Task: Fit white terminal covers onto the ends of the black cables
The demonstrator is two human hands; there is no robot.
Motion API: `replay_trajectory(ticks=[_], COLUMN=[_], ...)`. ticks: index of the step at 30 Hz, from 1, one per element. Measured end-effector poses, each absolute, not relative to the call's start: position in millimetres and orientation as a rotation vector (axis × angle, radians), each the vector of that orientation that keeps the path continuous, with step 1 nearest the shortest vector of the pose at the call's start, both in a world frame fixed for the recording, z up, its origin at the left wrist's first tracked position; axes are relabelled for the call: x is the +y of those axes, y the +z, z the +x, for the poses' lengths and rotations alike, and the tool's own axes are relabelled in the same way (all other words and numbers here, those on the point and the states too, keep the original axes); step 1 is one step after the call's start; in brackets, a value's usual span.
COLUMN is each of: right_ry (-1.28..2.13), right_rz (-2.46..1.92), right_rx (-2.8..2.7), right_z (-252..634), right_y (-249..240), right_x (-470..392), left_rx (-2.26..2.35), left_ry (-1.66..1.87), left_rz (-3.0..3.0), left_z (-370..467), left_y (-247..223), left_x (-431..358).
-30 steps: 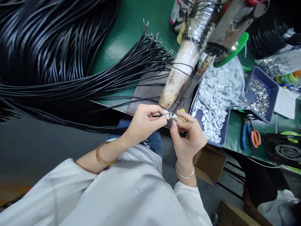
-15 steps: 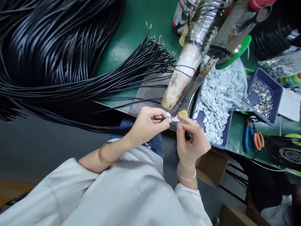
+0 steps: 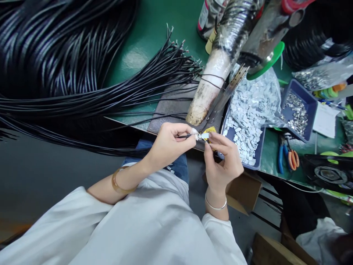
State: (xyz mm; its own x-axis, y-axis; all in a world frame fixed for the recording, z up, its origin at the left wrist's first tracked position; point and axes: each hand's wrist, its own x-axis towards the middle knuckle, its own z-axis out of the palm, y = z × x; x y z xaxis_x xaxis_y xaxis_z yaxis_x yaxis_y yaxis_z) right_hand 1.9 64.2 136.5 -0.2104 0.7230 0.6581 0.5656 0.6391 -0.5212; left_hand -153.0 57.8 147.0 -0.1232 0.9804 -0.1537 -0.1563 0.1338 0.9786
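My left grip (image 3: 194,137) pinches the black cable (image 3: 183,137) beside the white tab (image 3: 205,135), between my hands near the surface (image 3: 135,59). Right grip (image 3: 209,140) at tab, can't tell if closed. Likely light, bendy; take tab edges.

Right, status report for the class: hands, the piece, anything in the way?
Left hand pinching black cable. Right hand at white tab, grip unclear. Tab between both hands. Tube end near fingers, possible obstruction.
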Motion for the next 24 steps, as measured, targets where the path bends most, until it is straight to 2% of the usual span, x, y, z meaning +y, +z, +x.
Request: replay_trajectory(ticks=[24], right_ry=[0.15], right_rz=[-1.007], right_rx=[-1.918], right_z=[-6.8], right_y=[138.4], right_x=[70.5], left_rx=[1.253], left_ry=[1.265], left_rz=[1.016], left_z=[-155.0], left_y=[148.1], left_x=[59.7])
